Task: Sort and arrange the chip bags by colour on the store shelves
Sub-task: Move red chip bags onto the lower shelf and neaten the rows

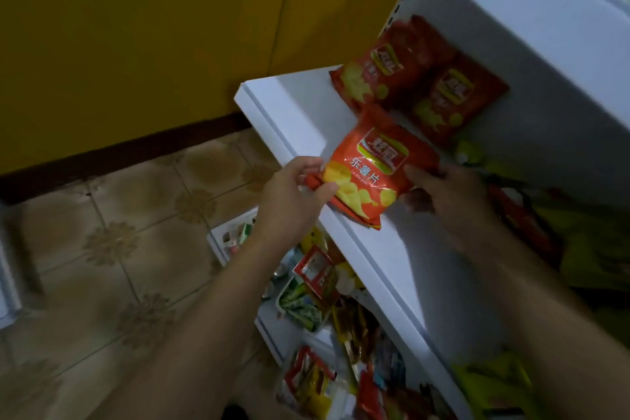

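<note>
L hand (289,191) pinches bag (371,167); R (450,194) — prob too

Near bag (371,174): at the shelf (300,112) front, between our left hand (293,187) and right hand (446,194).
Two rear bags (385,75): side by side behind it.
Loose packets (317,297): on the tier below.

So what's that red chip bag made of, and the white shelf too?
The red chip bag looks like thin glossy plastic film: it shines and crinkles where the left hand pinches it. The white shelf looks like painted metal, smooth with a folded front edge, but that's a guess.
</note>
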Action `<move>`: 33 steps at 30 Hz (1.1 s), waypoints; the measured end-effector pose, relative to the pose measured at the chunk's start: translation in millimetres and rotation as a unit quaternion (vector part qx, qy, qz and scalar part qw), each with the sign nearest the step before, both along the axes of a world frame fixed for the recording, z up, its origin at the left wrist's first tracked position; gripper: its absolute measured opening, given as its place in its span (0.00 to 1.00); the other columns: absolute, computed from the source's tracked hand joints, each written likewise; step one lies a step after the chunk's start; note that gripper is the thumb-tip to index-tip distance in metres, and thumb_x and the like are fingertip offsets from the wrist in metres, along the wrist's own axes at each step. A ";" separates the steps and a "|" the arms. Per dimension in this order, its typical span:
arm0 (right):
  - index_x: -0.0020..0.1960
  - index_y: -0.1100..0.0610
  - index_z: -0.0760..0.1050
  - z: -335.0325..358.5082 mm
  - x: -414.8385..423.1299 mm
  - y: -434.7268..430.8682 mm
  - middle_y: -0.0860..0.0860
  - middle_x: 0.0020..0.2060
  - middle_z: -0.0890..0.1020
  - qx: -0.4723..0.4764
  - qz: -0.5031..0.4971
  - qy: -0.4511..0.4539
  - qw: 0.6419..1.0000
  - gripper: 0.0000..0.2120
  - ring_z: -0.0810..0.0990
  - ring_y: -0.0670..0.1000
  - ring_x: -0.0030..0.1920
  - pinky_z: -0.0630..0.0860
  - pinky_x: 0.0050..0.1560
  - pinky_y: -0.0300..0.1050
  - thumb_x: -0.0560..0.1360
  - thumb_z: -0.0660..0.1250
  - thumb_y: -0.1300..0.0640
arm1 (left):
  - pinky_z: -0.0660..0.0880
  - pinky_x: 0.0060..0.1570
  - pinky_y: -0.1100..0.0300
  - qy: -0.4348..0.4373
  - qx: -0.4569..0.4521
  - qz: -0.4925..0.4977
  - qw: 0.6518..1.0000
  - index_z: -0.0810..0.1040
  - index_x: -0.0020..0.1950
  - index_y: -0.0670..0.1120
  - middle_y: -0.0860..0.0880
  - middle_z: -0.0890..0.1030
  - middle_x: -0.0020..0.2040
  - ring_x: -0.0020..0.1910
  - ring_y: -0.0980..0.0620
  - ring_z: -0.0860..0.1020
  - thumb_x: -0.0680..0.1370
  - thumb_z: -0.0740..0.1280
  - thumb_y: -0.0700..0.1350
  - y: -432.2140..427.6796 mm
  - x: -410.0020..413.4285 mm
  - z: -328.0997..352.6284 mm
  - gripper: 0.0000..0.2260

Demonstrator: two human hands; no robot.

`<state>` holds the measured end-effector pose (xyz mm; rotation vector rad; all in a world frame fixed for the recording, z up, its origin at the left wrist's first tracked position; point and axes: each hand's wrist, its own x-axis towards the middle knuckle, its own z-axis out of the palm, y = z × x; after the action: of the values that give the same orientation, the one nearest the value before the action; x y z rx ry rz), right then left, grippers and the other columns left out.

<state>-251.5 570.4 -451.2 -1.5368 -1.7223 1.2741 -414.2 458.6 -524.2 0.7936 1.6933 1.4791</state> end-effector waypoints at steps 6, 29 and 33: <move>0.58 0.58 0.75 -7.0 -4.6 76.5 0.52 0.39 0.81 0.013 -0.132 0.103 0.986 0.09 0.81 0.45 0.32 0.78 0.33 0.40 0.78 0.65 0.59 | 0.68 0.59 0.50 0.388 -0.022 -0.036 0.921 0.75 0.67 0.51 0.49 0.80 0.60 0.62 0.46 0.73 0.77 0.67 0.54 45.3 -18.3 2.8 0.20; 0.72 0.56 0.67 8.5 -31.0 156.3 0.53 0.63 0.77 0.091 -0.237 -0.031 0.967 0.38 0.81 0.58 0.55 0.81 0.52 0.54 0.65 0.76 0.66 | 0.58 0.46 0.83 0.269 0.023 -0.254 0.929 0.66 0.71 0.58 0.60 0.70 0.68 0.56 0.69 0.65 0.79 0.63 0.54 63.5 -33.7 8.3 0.20; 0.68 0.54 0.70 10.6 -23.6 144.5 0.52 0.58 0.80 0.143 -0.250 -0.020 0.957 0.41 0.82 0.57 0.52 0.81 0.50 0.56 0.55 0.76 0.57 | 0.61 0.58 0.69 0.285 0.011 -0.268 0.920 0.65 0.72 0.57 0.59 0.69 0.70 0.68 0.61 0.64 0.79 0.63 0.54 56.9 -34.4 6.4 0.21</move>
<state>-275.1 714.9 -440.6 -1.6820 -1.3419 0.7098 -448.6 515.5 -517.7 1.6684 1.6527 0.9300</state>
